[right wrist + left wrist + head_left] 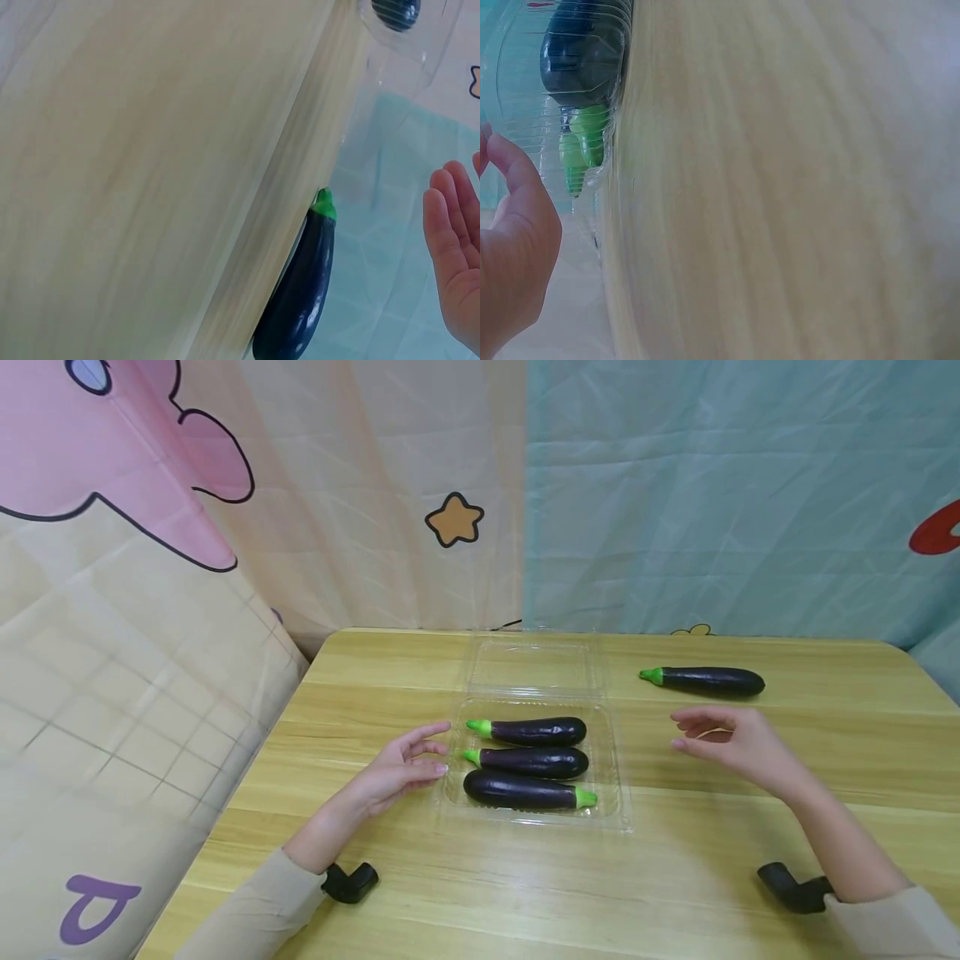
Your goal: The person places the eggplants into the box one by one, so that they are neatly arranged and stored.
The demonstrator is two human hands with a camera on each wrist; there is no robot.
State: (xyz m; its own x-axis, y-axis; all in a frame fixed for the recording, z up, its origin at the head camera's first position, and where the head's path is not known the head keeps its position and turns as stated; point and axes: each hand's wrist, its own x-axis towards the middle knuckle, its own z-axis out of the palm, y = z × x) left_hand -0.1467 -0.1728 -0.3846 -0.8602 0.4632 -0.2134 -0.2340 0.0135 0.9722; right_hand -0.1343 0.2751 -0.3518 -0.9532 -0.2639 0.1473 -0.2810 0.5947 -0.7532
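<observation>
Three eggplants lie side by side in a clear plastic clamshell box [615, 777] whose lid [536, 664] is folded back behind it. The far eggplant [536, 732] and the middle eggplant [536, 762] have their green stems to the left; the near eggplant [517, 790] points its stem right. At the box's left edge is my left hand [401, 768], fingers loosely bent and holding nothing. My right hand [731, 743] hovers over the table, fingers relaxed and nothing in them. A fourth eggplant [708, 682] lies on the table just beyond it, also seen as an eggplant [300, 289] in the right wrist view.
All of this is on a light wooden table [525, 893]. Behind it hangs a printed curtain [675, 527] with cartoon shapes, reaching round the left side too. Black wrist mounts [351, 883] show below both forearms.
</observation>
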